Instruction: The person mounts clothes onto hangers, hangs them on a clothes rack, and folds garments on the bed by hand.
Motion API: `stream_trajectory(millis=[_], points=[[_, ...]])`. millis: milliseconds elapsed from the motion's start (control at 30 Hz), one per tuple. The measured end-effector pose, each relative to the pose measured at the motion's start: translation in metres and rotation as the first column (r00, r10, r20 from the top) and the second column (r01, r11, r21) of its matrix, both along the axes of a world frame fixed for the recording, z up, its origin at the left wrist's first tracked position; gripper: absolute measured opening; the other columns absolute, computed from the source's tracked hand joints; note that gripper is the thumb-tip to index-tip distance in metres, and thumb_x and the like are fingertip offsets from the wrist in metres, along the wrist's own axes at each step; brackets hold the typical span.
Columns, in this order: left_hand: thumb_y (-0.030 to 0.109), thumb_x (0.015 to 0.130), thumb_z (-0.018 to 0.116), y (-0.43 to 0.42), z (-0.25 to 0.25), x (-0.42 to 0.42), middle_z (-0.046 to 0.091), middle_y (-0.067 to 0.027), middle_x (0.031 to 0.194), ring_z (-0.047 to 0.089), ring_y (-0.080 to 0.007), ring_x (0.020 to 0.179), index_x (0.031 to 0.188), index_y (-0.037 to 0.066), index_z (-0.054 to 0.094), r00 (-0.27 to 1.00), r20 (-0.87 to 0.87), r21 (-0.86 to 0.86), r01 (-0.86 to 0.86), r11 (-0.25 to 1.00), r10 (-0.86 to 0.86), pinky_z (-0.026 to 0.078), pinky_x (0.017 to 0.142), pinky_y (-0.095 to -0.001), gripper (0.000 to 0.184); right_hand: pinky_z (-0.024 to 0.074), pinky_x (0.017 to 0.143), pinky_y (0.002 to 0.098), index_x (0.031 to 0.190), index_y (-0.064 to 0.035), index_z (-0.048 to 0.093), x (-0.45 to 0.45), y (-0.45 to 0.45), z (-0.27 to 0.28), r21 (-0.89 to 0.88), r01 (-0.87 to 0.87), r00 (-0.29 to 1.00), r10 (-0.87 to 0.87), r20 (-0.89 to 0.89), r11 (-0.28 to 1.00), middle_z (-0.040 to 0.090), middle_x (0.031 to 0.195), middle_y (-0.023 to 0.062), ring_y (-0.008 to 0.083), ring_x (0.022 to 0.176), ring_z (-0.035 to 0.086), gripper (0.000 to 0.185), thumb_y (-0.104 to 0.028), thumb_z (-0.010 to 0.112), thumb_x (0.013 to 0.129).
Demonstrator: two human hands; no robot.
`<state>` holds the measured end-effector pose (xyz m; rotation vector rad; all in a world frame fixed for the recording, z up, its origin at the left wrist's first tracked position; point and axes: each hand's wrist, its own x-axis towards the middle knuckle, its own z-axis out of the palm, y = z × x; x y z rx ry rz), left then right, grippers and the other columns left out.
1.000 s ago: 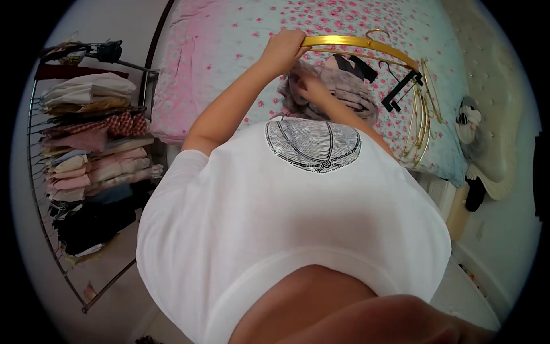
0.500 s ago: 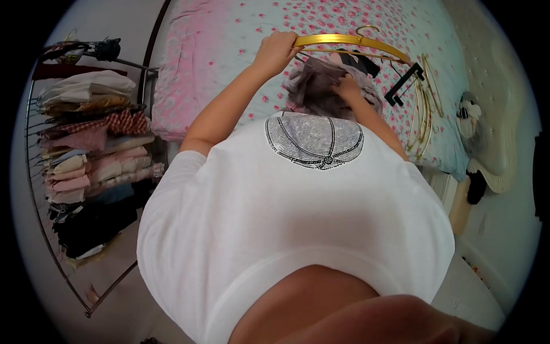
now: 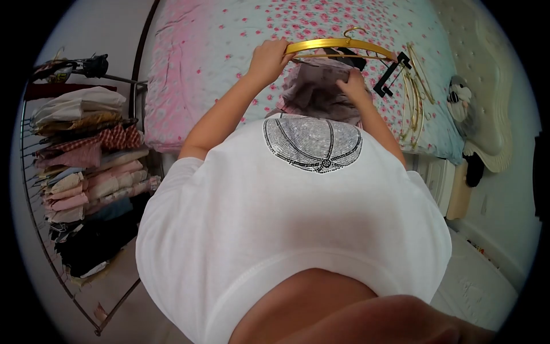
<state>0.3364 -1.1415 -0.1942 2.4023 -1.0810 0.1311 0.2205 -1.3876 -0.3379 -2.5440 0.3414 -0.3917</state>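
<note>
My left hand [image 3: 268, 62] is closed round the left end of a shiny gold clothes hanger [image 3: 332, 43], whose hook points away from me. Just below the hanger's bar is a greyish-mauve garment [image 3: 312, 89], bunched up, its lower part hidden behind my white shirt. The fingers of my right hand [image 3: 355, 90] grip the garment's upper right edge. Its top edge lies close to the bar; I cannot tell whether it touches. Behind the hanger, something black [image 3: 346, 57] lies partly covered on the bed.
A bed with a floral cover [image 3: 212, 69] spreads beneath. Right of my hands lie a black hanger [image 3: 392, 74] and several thin gold hangers [image 3: 413, 106]. At left stands a rack of hanging clothes [image 3: 94, 166]; a tufted headboard [image 3: 487, 74] is at right.
My right hand has moved up slightly with the garment's edge, which now looks more spread and nearer the hanger's bar. My left hand keeps its hold; the whole view has shifted a little.
</note>
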Motion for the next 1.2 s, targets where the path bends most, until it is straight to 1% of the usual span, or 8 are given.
stream_trajectory(millis=[167,267,467,500,600,767,967,1200], points=[[0.021,0.078,0.058,-0.006,0.003,-0.016,0.055,-0.0151,0.073,0.052,-0.0324,0.071,0.083,0.002,0.053,0.996,-0.056,-0.055,0.066,0.996,-0.069,0.039,0.061,-0.0421,0.021,0.0322,0.090,0.0459,0.104,0.0104,0.043,-0.001,0.027,0.016,-0.169,0.326,0.913,-0.356,-0.198,0.930,0.045,0.103,0.0267,0.0418,0.103,0.040,0.084,-0.054,0.068,0.057],[0.021,0.078,0.058,-0.016,0.006,-0.029,0.054,-0.0157,0.071,0.051,-0.0321,0.069,0.082,0.001,0.052,0.981,-0.163,-0.109,0.086,0.990,-0.103,0.038,0.060,-0.0412,0.021,0.0242,0.094,0.0528,0.115,0.0098,0.027,0.016,0.024,-0.006,0.074,0.518,0.834,-0.484,-0.265,0.852,0.026,0.122,0.0283,0.0444,0.116,0.021,0.093,-0.052,0.069,0.059],[0.019,0.079,0.057,-0.023,0.011,-0.042,0.052,-0.0159,0.069,0.049,-0.0312,0.066,0.084,-0.001,0.052,0.973,-0.184,-0.245,0.095,0.965,-0.142,0.037,0.059,-0.0387,0.021,0.0175,0.097,0.0537,0.120,0.0069,0.015,0.035,0.036,-0.002,0.337,0.684,0.725,-0.655,-0.214,0.647,0.021,0.123,0.0260,0.0447,0.115,0.018,0.095,-0.040,0.072,0.060],[0.019,0.079,0.057,-0.023,0.011,-0.040,0.052,-0.0159,0.069,0.050,-0.0309,0.066,0.084,-0.001,0.052,0.975,-0.164,-0.254,0.103,0.962,-0.147,0.037,0.058,-0.0385,0.021,0.0193,0.096,0.0528,0.116,0.0077,0.025,0.041,0.038,-0.004,0.309,0.724,0.675,-0.726,-0.132,0.617,0.025,0.122,0.0255,0.0443,0.114,0.021,0.075,-0.028,0.067,0.065],[0.019,0.079,0.056,-0.021,0.017,-0.034,0.052,-0.0158,0.069,0.050,-0.0299,0.064,0.084,-0.001,0.051,0.963,-0.234,-0.219,0.079,0.972,-0.131,0.037,0.057,-0.0380,0.021,0.0205,0.096,0.0517,0.109,0.0084,0.035,0.034,0.026,-0.004,0.293,0.555,0.821,-0.569,-0.043,0.779,0.027,0.122,0.0253,0.0436,0.114,0.024,0.053,-0.016,0.058,0.068],[0.019,0.080,0.056,-0.012,0.017,-0.021,0.054,-0.0152,0.069,0.051,-0.0281,0.063,0.087,-0.001,0.052,0.956,-0.276,-0.248,0.023,0.969,-0.094,0.038,0.056,-0.0369,0.022,0.0411,0.073,0.0412,0.077,0.0006,0.057,0.024,0.006,-0.033,0.135,0.386,0.893,-0.406,0.194,0.913,0.056,0.076,0.0197,0.0385,0.080,0.051,0.016,0.000,0.047,0.065],[0.021,0.081,0.055,0.003,0.012,0.002,0.056,-0.0139,0.072,0.053,-0.0261,0.064,0.092,-0.001,0.052,0.961,-0.276,-0.175,-0.035,0.984,-0.015,0.039,0.057,-0.0343,0.025,0.0423,0.072,0.0411,0.084,0.0002,0.054,-0.004,0.002,-0.010,0.357,0.170,0.973,-0.215,0.090,0.919,0.055,0.071,0.0200,0.0360,0.083,0.053,0.020,-0.008,0.056,0.066],[0.021,0.081,0.056,0.008,0.009,0.013,0.056,-0.0125,0.071,0.052,-0.0238,0.063,0.092,0.000,0.053,0.961,-0.275,-0.189,-0.015,0.982,-0.038,0.039,0.057,-0.0333,0.024,0.0431,0.076,0.0395,0.102,-0.0010,0.047,-0.036,-0.006,0.016,-0.058,0.110,0.990,-0.105,0.090,0.992,0.044,0.105,0.0205,0.0371,0.089,0.051,0.044,0.004,0.060,0.061]])
